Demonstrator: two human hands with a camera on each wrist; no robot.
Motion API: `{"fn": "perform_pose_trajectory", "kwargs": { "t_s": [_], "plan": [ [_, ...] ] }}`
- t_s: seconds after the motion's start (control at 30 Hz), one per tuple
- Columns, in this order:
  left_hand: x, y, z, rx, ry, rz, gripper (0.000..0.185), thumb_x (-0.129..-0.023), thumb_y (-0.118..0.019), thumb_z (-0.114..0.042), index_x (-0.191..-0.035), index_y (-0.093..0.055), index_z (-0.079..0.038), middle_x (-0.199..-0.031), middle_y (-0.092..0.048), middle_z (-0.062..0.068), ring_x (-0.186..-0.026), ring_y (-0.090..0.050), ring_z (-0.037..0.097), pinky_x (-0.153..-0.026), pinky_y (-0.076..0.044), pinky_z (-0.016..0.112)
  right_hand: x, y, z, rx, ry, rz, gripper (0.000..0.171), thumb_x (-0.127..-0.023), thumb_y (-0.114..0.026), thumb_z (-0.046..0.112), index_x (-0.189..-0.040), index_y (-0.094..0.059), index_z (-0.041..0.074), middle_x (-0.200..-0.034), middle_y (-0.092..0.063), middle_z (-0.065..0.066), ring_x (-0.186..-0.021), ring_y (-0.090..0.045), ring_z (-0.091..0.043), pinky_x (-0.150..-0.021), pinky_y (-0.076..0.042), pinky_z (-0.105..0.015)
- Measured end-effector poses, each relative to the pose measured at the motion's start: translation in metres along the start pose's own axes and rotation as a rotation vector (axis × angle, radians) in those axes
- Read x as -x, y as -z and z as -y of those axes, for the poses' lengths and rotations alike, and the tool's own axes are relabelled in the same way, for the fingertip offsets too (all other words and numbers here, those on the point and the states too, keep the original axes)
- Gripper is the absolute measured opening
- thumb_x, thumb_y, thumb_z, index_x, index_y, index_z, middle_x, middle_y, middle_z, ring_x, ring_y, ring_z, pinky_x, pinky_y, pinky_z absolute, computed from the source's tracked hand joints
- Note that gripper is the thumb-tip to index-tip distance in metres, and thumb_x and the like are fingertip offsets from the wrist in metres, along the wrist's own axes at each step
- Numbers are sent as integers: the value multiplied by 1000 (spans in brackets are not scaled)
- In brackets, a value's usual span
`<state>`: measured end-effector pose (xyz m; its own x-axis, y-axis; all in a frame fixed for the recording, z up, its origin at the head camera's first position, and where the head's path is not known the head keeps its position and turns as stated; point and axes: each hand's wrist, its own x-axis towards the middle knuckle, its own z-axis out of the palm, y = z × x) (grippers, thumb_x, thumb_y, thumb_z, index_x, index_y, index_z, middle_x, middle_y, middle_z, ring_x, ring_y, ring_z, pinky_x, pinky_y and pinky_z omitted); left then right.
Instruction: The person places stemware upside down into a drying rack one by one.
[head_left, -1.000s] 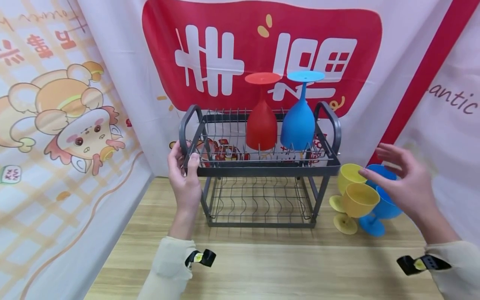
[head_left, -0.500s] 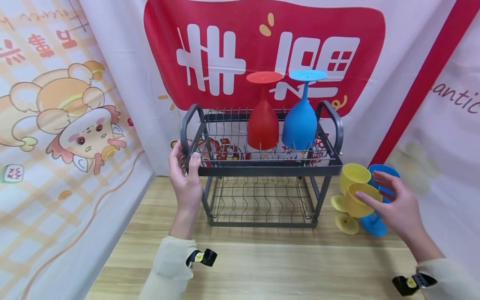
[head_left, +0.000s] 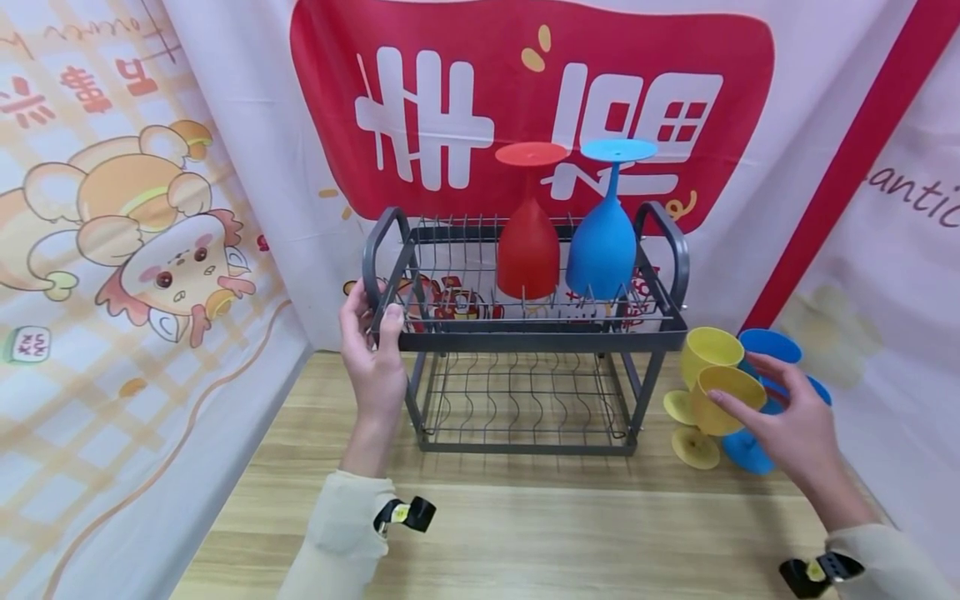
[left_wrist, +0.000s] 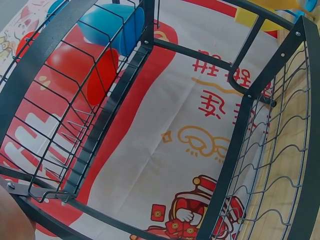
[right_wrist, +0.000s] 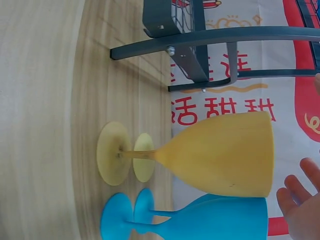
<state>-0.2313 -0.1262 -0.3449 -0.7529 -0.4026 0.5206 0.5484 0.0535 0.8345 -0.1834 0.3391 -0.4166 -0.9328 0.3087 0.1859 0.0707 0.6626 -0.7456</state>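
My left hand [head_left: 372,367] grips the left end of the dark grey two-tier dish rack [head_left: 540,342], thumb over the front corner. In the left wrist view only a bit of that hand shows at the lower left. Upside down on the top tier stand a red goblet [head_left: 528,250] and a blue goblet [head_left: 602,250]. To the right of the rack, my right hand [head_left: 798,421] is spread above the front yellow goblet [right_wrist: 225,155], which stands upright. In the right wrist view the fingers [right_wrist: 297,192] are just past its rim, apart from it.
A second yellow goblet [head_left: 705,346] and two upright blue goblets [head_left: 772,342] crowd close around the front yellow one on the wooden table [head_left: 525,533]. The rack's lower wire tier [head_left: 525,400] bears nothing. A printed cloth backdrop [head_left: 300,167] hangs close behind.
My right hand has come down and to the left, from above the blue goblets to the front yellow goblet's rim. The left hand keeps its grip on the rack.
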Motion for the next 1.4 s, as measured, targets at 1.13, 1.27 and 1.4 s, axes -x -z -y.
{"fn": "perform_pose_trajectory", "kwargs": {
  "t_s": [1.13, 1.27, 1.4],
  "plan": [
    [-1, 0, 2, -7, 3, 6, 52, -105, -61, -23, -155, -48, -21, -149, -58, 10, -129, -54, 22, -111, -44, 40, -3, -58, -30, -233, -251, 40, 117, -91, -78, 56, -172, 0, 22, -177, -20, -19, -156, -33, -49, -120, -38, -69],
    [-1, 0, 2, -4, 6, 1, 52, -105, -62, -24, -155, -49, -21, -147, -59, 7, -130, -53, 26, -110, -44, 40, -4, -71, -36, -265, -306, 54, 115, -90, -78, 59, -171, -8, 17, -175, -25, -19, -157, -31, -47, -123, -37, -68],
    [-1, 0, 3, 1, 6, -1, 52, -104, -62, -24, -155, -49, -22, -146, -60, 6, -128, -54, 22, -109, -44, 39, -5, -82, -43, -301, -339, 61, 113, -90, -77, 60, -170, -12, 15, -175, -27, -19, -157, -30, -45, -125, -33, -69]
  ]
}}
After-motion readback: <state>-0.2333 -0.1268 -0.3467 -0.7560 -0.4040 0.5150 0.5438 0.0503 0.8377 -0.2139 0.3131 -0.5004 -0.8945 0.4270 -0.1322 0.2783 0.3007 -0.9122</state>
